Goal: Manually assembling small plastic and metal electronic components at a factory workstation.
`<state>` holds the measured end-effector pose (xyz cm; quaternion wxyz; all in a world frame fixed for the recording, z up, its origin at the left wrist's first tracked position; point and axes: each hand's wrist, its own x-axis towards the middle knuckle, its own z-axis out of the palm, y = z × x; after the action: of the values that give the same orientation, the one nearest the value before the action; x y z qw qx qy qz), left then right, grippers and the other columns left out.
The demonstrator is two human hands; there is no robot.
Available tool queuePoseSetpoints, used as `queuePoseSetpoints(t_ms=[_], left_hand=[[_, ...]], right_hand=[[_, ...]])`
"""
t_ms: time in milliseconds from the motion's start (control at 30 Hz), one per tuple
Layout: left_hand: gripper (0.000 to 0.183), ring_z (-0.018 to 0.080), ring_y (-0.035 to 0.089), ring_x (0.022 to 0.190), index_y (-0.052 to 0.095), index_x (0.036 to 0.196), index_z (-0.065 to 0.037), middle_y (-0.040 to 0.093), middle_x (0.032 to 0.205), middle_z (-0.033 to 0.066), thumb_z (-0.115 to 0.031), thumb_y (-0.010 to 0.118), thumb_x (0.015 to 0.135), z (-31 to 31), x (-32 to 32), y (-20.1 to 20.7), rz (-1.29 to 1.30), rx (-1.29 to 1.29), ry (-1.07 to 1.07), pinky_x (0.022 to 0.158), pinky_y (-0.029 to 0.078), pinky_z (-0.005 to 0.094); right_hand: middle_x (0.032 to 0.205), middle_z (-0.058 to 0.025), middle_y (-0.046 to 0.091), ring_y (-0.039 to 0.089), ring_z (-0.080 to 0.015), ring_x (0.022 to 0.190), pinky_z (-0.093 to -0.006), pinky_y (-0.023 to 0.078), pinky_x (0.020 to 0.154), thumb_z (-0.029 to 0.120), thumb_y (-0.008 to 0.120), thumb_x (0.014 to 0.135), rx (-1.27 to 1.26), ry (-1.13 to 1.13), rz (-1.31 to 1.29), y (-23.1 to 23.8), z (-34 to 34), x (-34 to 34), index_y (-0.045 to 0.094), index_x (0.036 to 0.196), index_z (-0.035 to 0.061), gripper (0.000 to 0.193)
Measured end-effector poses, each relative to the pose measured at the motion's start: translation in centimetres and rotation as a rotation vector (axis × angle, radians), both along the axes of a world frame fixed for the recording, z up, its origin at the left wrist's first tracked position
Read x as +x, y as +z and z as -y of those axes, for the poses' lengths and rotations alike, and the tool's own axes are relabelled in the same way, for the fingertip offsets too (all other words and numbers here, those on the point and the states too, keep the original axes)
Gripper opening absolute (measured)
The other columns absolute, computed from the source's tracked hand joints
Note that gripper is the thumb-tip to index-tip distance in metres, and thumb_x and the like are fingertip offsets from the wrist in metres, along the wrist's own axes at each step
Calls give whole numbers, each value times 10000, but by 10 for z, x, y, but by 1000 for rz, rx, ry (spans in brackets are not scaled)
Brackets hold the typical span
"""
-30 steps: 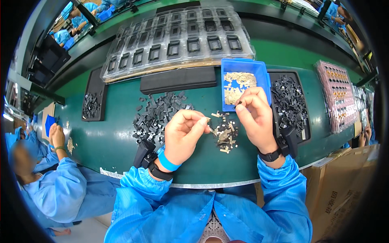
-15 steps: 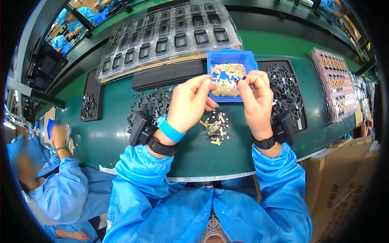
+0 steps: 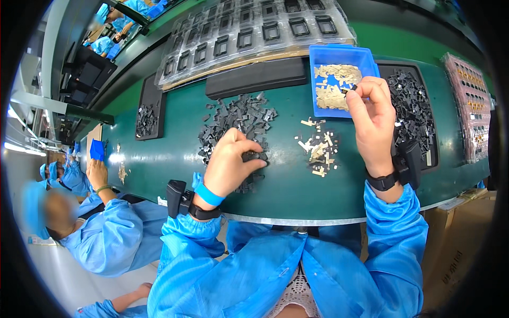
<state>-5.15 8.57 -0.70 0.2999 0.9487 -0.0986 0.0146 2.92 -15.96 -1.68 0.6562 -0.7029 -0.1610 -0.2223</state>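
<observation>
My left hand is down at the near side of a loose pile of small black plastic pieces. Its fingers are curled, and a black piece shows between thumb and fingertips. My right hand hovers over the right edge of a blue bin, pinching a small dark piece, mostly hidden by the fingertips. Flat beige strips lie in two heaps inside the bin. Between my hands, beige and white scraps mixed with dark bits are scattered on the green table.
A black tray of black pieces lies at the right, beside stacked pink blister trays. Clear trays with black frames stand at the back, behind a black block. A smaller black tray and a co-worker are left.
My left hand has gone from beside the bin down and left to the black pile, closing round a piece. My right hand stays by the bin. The whole view has shifted.
</observation>
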Motion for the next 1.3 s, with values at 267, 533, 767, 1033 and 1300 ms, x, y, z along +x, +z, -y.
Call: queuePoseSetpoints(t_ms=[267,533,767,1033,1300], left_hand=[[109,189,563,748,634,851,-11,560,843,85,-26,667,747,16,-4,4,-21,-129,62,688,466,267],[148,107,569,648,554,1000,-20,615,808,57,-116,541,888,38,17,4,-590,-1361,118,596,477,231],[93,102,553,590,528,938,-43,603,763,62,-103,563,876,46,22,-20,-636,-1537,-8,526,448,219],[158,98,584,726,583,996,-2,623,862,55,-63,591,850,45,16,-15,-519,-1385,9,651,489,231],[133,130,606,668,609,960,37,639,812,101,14,564,837,55,12,-12,-215,-1169,222,622,510,251]], right_hand=[[875,-45,473,489,-98,728,-218,427,638,15,600,784,15,35,-39,1,-5,-5,522,758,-1,84],[821,-54,531,561,-124,734,-243,468,671,34,657,742,-75,302,-113,-1,-13,-15,553,834,10,142],[904,-71,606,598,-116,789,-251,475,692,29,673,755,72,576,-340,-4,-22,-24,521,1025,10,310],[941,-86,585,579,-112,794,-244,472,709,-3,659,767,103,572,-433,-6,-25,-27,498,1047,2,323],[730,13,455,482,-52,641,-177,397,559,13,598,807,-37,344,-473,7,-23,-29,532,792,10,67]])
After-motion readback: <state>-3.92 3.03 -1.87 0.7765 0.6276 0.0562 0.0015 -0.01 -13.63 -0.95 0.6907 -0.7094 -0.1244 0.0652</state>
